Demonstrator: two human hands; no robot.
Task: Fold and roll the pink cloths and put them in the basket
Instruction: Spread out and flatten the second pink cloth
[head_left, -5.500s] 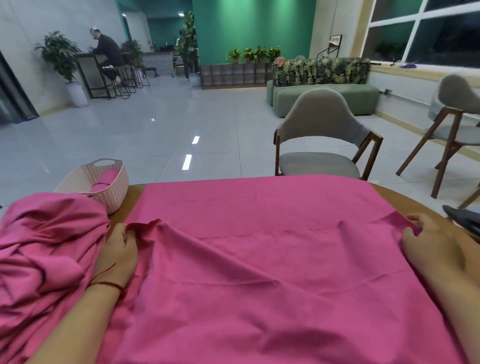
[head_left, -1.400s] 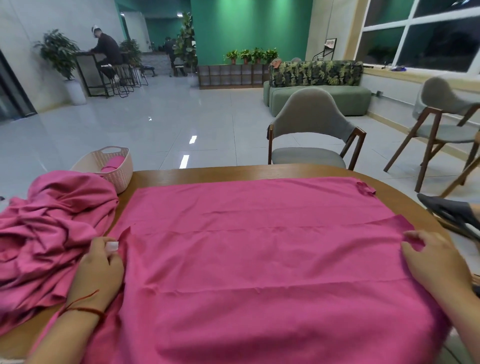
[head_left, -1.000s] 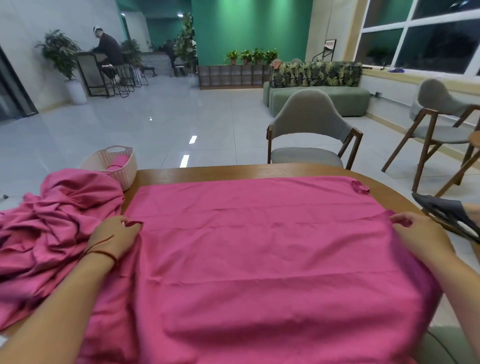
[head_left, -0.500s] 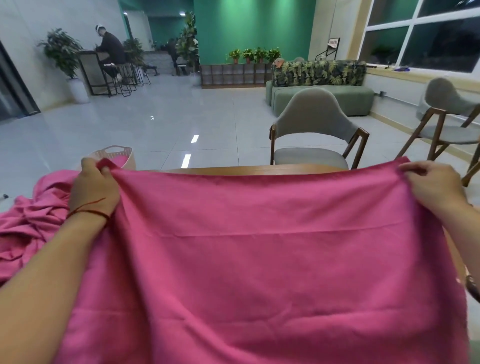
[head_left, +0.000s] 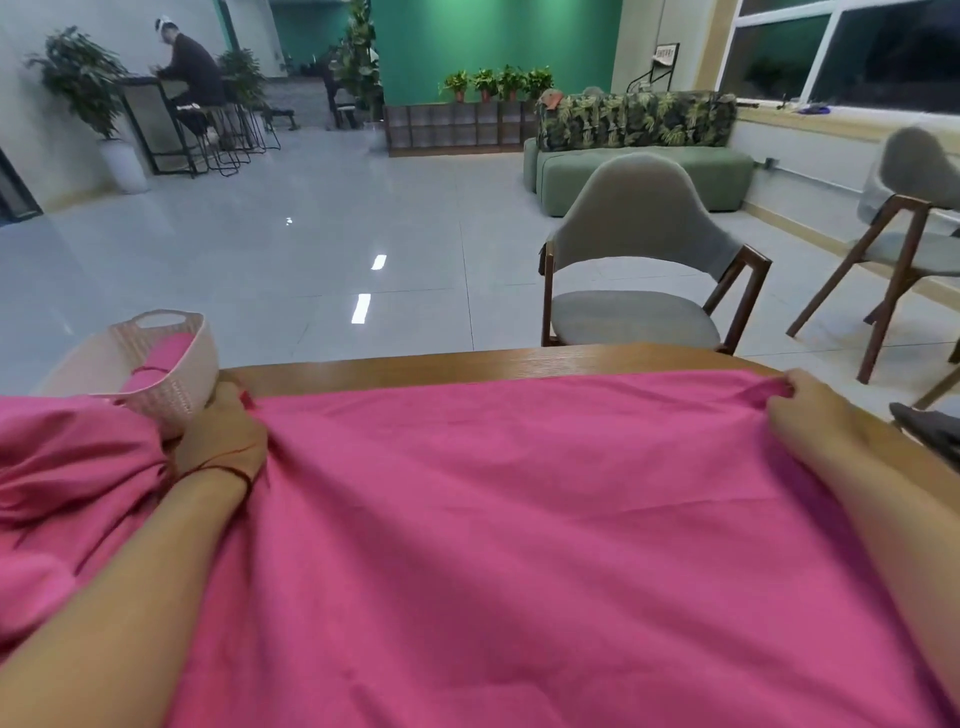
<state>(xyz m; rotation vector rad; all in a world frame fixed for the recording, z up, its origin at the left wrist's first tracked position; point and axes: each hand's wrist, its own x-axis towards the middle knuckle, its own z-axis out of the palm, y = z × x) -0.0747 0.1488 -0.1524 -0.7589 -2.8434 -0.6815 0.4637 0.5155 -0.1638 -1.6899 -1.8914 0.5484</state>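
A large pink cloth (head_left: 519, 519) lies spread over the wooden table (head_left: 467, 361), its far edge folded away from me. My left hand (head_left: 223, 431) grips the cloth's far left corner beside the basket. Over at the far right corner, my right hand (head_left: 810, 410) pinches the cloth. The pale woven basket (head_left: 176, 374) stands at the table's far left with a rolled pink cloth (head_left: 158, 364) inside. A crumpled heap of pink cloths (head_left: 67, 483) lies at the left, partly in front of the basket.
A grey chair (head_left: 639, 270) with wooden legs faces the table's far edge. Another chair (head_left: 914, 234) stands at the right. A dark object (head_left: 930, 431) lies at the table's right edge. Tiled floor stretches beyond; a person sits far off at the back left.
Both hands took the near edge of the cloth, lifted it and carried it over to the far side of the table, laying it down there.
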